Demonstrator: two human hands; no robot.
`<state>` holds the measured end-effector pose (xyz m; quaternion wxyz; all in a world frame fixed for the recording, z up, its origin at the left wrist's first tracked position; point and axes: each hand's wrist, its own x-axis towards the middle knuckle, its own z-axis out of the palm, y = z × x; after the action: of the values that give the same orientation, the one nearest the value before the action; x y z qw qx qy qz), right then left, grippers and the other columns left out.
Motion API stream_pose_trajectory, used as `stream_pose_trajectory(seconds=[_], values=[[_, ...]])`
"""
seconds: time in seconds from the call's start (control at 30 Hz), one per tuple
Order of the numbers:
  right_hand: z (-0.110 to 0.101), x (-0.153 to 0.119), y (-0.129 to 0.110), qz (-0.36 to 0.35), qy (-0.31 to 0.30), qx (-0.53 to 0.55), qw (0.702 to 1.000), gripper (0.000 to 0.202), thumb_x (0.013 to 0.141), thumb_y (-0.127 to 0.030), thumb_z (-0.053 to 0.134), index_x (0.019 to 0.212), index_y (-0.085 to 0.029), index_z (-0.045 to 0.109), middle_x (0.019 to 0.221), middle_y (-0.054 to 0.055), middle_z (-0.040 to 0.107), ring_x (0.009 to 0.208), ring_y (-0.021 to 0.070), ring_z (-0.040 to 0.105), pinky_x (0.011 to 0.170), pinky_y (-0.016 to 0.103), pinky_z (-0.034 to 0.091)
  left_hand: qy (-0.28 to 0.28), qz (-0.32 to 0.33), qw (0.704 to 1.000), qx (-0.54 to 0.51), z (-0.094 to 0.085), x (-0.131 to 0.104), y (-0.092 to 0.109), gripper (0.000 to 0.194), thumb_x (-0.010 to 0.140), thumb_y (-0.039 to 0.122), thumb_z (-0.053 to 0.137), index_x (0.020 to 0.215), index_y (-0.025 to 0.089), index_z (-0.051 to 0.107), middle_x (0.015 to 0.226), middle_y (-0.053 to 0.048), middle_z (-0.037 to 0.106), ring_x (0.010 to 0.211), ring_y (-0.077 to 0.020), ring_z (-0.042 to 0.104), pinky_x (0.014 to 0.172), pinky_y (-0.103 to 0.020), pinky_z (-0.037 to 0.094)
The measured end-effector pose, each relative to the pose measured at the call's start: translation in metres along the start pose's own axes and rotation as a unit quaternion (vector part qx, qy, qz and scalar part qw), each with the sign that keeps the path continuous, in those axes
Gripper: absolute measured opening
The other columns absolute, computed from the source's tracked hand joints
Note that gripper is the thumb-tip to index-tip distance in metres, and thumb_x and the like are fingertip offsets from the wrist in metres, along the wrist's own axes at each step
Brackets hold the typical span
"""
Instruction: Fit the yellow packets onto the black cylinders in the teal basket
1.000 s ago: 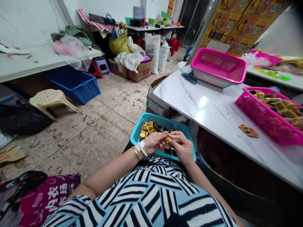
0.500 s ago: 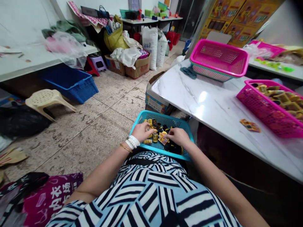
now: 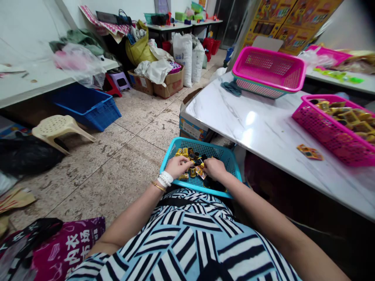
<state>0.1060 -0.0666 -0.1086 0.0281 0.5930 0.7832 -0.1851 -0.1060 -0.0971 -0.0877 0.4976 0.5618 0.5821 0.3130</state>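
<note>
A turquoise plastic basket (image 3: 238,171) rests at my lap, with small yellow-and-black cylinders (image 3: 192,171) and black parts inside. My left hand (image 3: 177,167), with white bead bracelets at its wrist, reaches over the basket's left side. Its thumb and fingers are pinched together; what is between them is too small to name. Over the right side, my right hand (image 3: 216,169) is closed, its fingertips at the edge of a small printed sticker sheet (image 3: 200,172). That sheet is tilted above the parts. The right fingers partly cover the black parts beneath.
A white marbled table (image 3: 222,113) stands at front right. On it are stacked pink and green baskets (image 3: 299,84), a pink basket (image 3: 319,134) of yellow-and-black parts and a printed sheet (image 3: 309,152). A cardboard box (image 3: 191,128) stands beyond my basket; a cream stool (image 3: 58,127) is at left.
My right hand has shifted slightly left, and the printed sheet is at a steeper tilt. My left hand has moved a little right and down, fingers closer together. The view has shifted slightly.
</note>
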Motion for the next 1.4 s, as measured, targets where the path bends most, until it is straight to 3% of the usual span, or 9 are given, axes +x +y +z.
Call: stream_pose_trajectory(seconds=[0.23, 0.43, 0.67, 0.9, 1.03, 1.1, 1.2, 1.27, 1.4], values=[[-0.023, -0.003, 0.023, -0.014, 0.042, 0.101, 0.994, 0.014, 0.080, -0.027, 0.062, 0.070, -0.019, 0.066, 0.070, 0.003, 0.069, 0.066, 0.0156, 0.061, 0.059, 0.024, 0.037, -0.011, -0.027, 0.996, -0.088, 0.003, 0.003, 0.010, 0.032, 0.082, 0.046, 0.065, 0.081, 0.014, 0.066, 0.059, 0.000, 0.064, 0.047, -0.0086, 0.053, 0.049, -0.020, 0.043], [-0.018, -0.012, 0.025, 0.008, 0.069, 0.188, 0.980, 0.021, 0.082, -0.025, 0.057, 0.100, -0.017, 0.066, 0.068, -0.001, 0.071, 0.054, 0.0130, 0.061, 0.052, 0.022, 0.042, -0.017, -0.026, 0.994, -0.102, 0.026, 0.015, 0.019, 0.028, 0.080, 0.041, 0.069, 0.077, 0.013, 0.066, 0.058, 0.000, 0.062, 0.047, -0.0077, 0.052, 0.046, -0.018, 0.038], [-0.004, -0.012, 0.026, 0.027, 0.099, 0.173, 0.980, 0.017, 0.082, -0.022, 0.056, 0.083, -0.020, 0.072, 0.078, 0.004, 0.075, 0.071, 0.0175, 0.066, 0.063, 0.024, 0.043, -0.009, -0.033, 0.995, -0.094, 0.028, 0.014, 0.019, 0.031, 0.077, 0.044, 0.071, 0.078, 0.013, 0.067, 0.057, 0.001, 0.061, 0.049, -0.0084, 0.053, 0.047, -0.019, 0.038], [-0.021, -0.023, 0.019, -0.005, 0.144, 0.211, 0.967, 0.020, 0.085, -0.029, 0.056, 0.087, -0.026, 0.076, 0.089, 0.002, 0.077, 0.083, 0.0199, 0.068, 0.076, 0.028, 0.047, -0.006, -0.039, 0.995, -0.093, 0.029, 0.009, 0.019, 0.036, 0.078, 0.049, 0.069, 0.076, 0.013, 0.068, 0.058, -0.001, 0.063, 0.047, -0.0082, 0.052, 0.045, -0.018, 0.037], [-0.036, -0.036, 0.002, -0.025, 0.195, 0.266, 0.944, 0.024, 0.087, -0.035, 0.054, 0.085, -0.024, 0.075, 0.087, 0.003, 0.076, 0.081, 0.0197, 0.067, 0.078, 0.030, 0.048, -0.016, -0.033, 0.994, -0.107, 0.035, 0.006, 0.023, 0.040, 0.073, 0.052, 0.072, 0.074, 0.012, 0.069, 0.063, -0.003, 0.066, 0.049, -0.0091, 0.054, 0.045, -0.019, 0.038], [-0.040, -0.041, -0.007, -0.026, 0.214, 0.302, 0.928, 0.026, 0.087, -0.040, 0.056, 0.095, -0.022, 0.073, 0.086, 0.004, 0.075, 0.077, 0.0187, 0.066, 0.075, 0.030, 0.049, -0.014, -0.025, 0.993, -0.119, 0.036, 0.005, 0.024, 0.038, 0.070, 0.049, 0.074, 0.074, 0.012, 0.069, 0.060, -0.002, 0.064, 0.050, -0.0093, 0.053, 0.046, -0.019, 0.038], [-0.038, -0.045, -0.017, -0.001, 0.198, 0.451, 0.870, 0.044, 0.080, -0.050, 0.065, 0.110, -0.018, 0.067, 0.079, 0.003, 0.072, 0.066, 0.0160, 0.063, 0.064, 0.028, 0.050, 0.002, -0.006, 0.991, -0.132, 0.036, 0.004, 0.027, 0.033, 0.070, 0.045, 0.075, 0.072, 0.012, 0.069, 0.056, 0.000, 0.061, 0.050, -0.0093, 0.051, 0.048, -0.020, 0.038], [-0.034, -0.045, -0.021, 0.017, 0.162, 0.535, 0.829, 0.047, 0.074, -0.057, 0.069, 0.097, -0.016, 0.068, 0.068, 0.002, 0.068, 0.055, 0.0141, 0.059, 0.054, 0.026, 0.048, 0.016, 0.008, 0.990, -0.137, 0.035, 0.003, 0.030, 0.030, 0.069, 0.042, 0.075, 0.069, 0.013, 0.068, 0.058, 0.000, 0.061, 0.052, -0.0093, 0.051, 0.049, -0.020, 0.039], [-0.027, -0.047, -0.027, 0.048, 0.161, 0.577, 0.799, 0.050, 0.075, -0.067, 0.064, 0.068, -0.018, 0.060, 0.050, -0.002, 0.057, 0.039, 0.0096, 0.046, 0.040, 0.022, 0.038, 0.073, 0.024, 0.986, -0.150, 0.030, -0.008, 0.041, 0.028, 0.075, 0.043, 0.068, 0.076, 0.014, 0.067, 0.064, 0.001, 0.062, 0.053, -0.0088, 0.051, 0.052, -0.021, 0.041]])
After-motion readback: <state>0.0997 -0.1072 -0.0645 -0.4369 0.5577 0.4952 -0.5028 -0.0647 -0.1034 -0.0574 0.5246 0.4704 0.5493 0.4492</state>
